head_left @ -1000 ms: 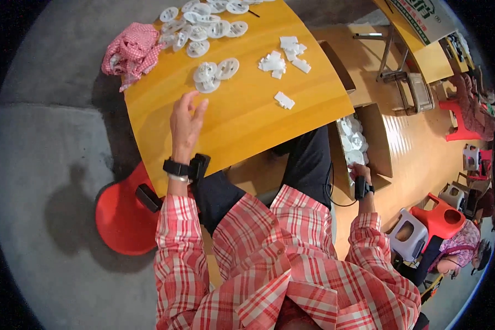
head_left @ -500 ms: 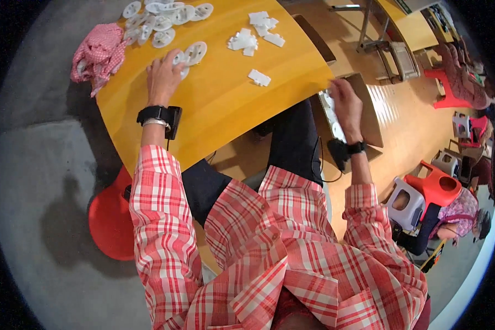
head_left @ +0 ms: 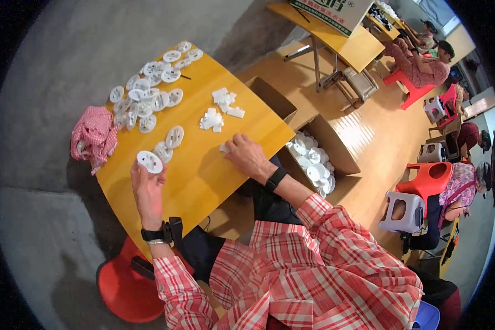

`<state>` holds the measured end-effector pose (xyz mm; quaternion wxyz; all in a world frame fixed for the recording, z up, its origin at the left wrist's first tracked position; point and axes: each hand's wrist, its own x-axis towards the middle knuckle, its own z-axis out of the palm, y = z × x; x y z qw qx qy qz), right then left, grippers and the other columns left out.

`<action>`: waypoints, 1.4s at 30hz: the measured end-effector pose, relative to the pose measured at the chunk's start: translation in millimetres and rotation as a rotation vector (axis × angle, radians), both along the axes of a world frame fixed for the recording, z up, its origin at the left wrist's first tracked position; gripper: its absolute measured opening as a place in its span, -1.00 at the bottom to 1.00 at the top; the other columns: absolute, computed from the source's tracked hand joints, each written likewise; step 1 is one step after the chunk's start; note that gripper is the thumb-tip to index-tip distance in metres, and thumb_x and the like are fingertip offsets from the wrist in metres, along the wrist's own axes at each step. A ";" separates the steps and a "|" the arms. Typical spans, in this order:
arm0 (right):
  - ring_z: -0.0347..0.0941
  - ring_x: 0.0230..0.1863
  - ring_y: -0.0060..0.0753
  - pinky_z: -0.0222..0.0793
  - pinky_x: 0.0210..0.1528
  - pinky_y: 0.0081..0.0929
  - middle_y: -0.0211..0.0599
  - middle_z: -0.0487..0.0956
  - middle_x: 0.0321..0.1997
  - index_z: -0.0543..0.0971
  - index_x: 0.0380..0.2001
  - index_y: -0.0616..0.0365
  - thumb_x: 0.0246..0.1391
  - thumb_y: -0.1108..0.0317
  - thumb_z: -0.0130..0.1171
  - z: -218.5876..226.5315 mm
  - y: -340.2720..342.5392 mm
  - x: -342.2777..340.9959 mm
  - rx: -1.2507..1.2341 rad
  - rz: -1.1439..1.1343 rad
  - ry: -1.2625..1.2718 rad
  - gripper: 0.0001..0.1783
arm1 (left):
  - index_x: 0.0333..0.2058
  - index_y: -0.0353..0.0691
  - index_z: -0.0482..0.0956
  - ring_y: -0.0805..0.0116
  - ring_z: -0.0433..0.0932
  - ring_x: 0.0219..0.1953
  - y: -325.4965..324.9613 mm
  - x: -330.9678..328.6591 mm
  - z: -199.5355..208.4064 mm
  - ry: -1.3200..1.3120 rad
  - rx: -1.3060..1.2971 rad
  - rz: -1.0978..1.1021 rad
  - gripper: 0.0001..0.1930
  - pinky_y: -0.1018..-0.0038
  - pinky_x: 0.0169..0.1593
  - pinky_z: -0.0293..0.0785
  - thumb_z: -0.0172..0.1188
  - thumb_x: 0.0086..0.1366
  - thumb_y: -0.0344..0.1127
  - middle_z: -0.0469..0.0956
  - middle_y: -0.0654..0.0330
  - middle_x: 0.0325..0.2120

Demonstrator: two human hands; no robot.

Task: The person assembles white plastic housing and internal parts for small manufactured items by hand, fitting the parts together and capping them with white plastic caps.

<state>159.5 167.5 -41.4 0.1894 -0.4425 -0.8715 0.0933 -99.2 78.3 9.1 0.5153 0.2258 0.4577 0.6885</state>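
white disc [head_left: 149, 161] in the left hand [head_left: 147, 190], small white piece [head_left: 224, 148] at the right hand [head_left: 248, 157].
with twelve at the view's top, the left hand grasps the disc at its own twelve, over the worktop [head_left: 190, 192]; the right hand's fingers meet the small white piece, gripped or not i cannot tell. a pile of discs [head_left: 142, 94] lies at the left hand's twelve, other white pieces [head_left: 211, 120] at the right hand's eleven, an open box [head_left: 338, 149] at its three.
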 end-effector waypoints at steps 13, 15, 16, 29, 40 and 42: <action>0.33 -0.46 -0.70 0.31 -0.40 -0.69 -0.48 0.49 -0.46 0.51 -0.20 0.28 0.18 0.24 0.01 80.7 -20.3 -18.1 -0.777 0.240 0.691 -0.70 | 0.17 -0.22 0.15 0.13 0.50 -0.13 -67.7 53.8 0.0 -0.593 0.206 -0.277 -0.38 0.44 -0.21 0.44 -0.17 0.31 0.12 0.30 -0.23 0.04; 0.31 -0.45 -0.70 0.30 -0.36 -0.71 -0.48 0.46 -0.45 0.49 -0.17 0.30 0.19 0.25 0.00 85.4 -32.4 -26.6 -0.828 0.287 0.715 -0.69 | 0.16 -0.22 0.15 0.14 0.50 -0.12 -72.6 57.0 0.9 -0.478 0.202 -0.269 -0.36 0.45 -0.20 0.43 -0.18 0.29 0.16 0.32 -0.21 0.03; 0.29 -0.44 -0.71 0.28 -0.33 -0.73 -0.49 0.44 -0.43 0.46 -0.14 0.31 0.20 0.26 -0.01 86.2 -37.1 -28.8 -0.863 0.329 0.742 -0.68 | 0.16 -0.22 0.15 0.14 0.50 -0.12 -74.8 58.9 1.0 -0.482 0.198 -0.272 -0.36 0.45 -0.20 0.43 -0.18 0.29 0.16 0.32 -0.21 0.03; 0.42 -0.36 -0.67 0.38 -0.31 -0.67 -0.34 0.53 -0.32 0.38 -0.09 0.28 0.12 0.39 0.07 84.8 -50.7 -22.1 -0.972 0.403 0.855 -0.70 | 0.13 -0.23 0.19 0.11 0.49 -0.14 -89.7 71.7 -4.7 -0.488 0.119 -0.176 -0.37 0.38 -0.21 0.37 -0.13 0.28 0.16 0.42 -0.02 -0.03; 0.35 -0.25 -0.70 0.31 -0.20 -0.69 -0.47 0.44 -0.22 0.37 -0.05 0.23 0.13 0.40 0.06 93.7 -52.0 -16.3 -1.074 0.426 0.850 -0.68 | 0.10 -0.30 0.20 0.06 0.52 -0.18 -89.2 69.5 -8.6 -0.497 0.193 -0.211 -0.36 0.33 -0.20 0.42 -0.07 0.26 0.13 0.43 -0.04 -0.07; 0.35 -0.22 -0.70 0.30 -0.18 -0.69 -0.48 0.44 -0.21 0.37 -0.05 0.23 0.13 0.40 0.06 94.3 -53.2 -16.5 -1.069 0.413 0.829 -0.68 | 0.11 -0.33 0.16 0.05 0.52 -0.19 -89.7 71.7 -6.7 -0.417 0.185 -0.182 -0.34 0.36 -0.22 0.43 -0.03 0.25 0.11 0.43 -0.06 -0.08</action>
